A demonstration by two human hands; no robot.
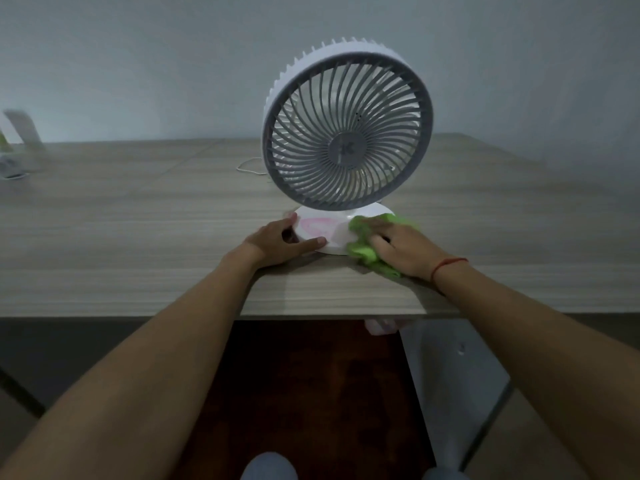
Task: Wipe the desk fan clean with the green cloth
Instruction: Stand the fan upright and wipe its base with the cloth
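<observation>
A white desk fan (346, 129) with a grey round grille stands upright on the wooden desk (138, 237), near its front edge. Its flat white base (322, 230) carries a faint pink mark. My left hand (280, 242) grips the left side of the base, thumb along its front rim. My right hand (405, 249) presses the crumpled green cloth (363, 244) against the right side of the base. Part of the cloth lies hidden under my palm.
A thin white cable (247, 168) runs on the desk behind the fan. Blurred pale objects (17, 147) stand at the far left of the desk. A plain wall rises behind. Below the desk edge are a dark floor and a grey cabinet side (453, 368).
</observation>
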